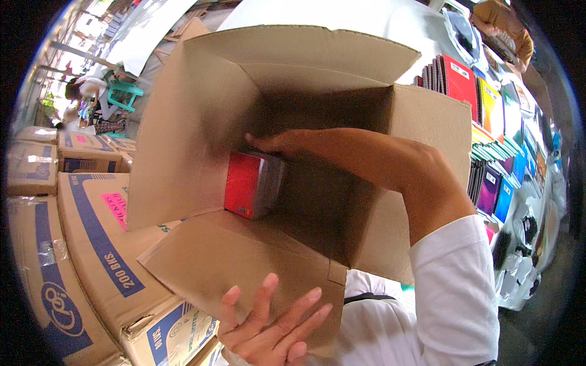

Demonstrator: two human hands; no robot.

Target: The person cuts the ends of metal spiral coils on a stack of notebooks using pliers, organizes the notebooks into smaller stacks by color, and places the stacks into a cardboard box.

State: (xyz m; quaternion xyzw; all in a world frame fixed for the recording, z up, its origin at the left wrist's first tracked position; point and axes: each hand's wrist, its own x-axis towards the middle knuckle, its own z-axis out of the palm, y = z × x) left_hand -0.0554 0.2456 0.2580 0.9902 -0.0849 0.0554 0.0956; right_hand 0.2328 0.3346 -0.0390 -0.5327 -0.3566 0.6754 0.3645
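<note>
A large open cardboard box [296, 46] stands before me with its flaps folded outward. Inside, at the left, sits a stack of red-covered notebooks [242, 183], its page edges toward the right. My right arm reaches over the right flap, and my right hand [268, 143] is at the far end of the stack. Its thumb shows, but the other fingers are lost in shadow, so its grip is unclear. In front of the near flap, my left hand [268, 329] is open, fingers spread, holding nothing.
Closed cartons [91, 207] with blue bands crowd the left side. To the right, rows of colourful spiral notebooks [458, 85] stand beside plastic-wrapped bundles [522, 244]. A white surface [256, 13] lies beyond the box. People and a green stool [125, 94] appear at far left.
</note>
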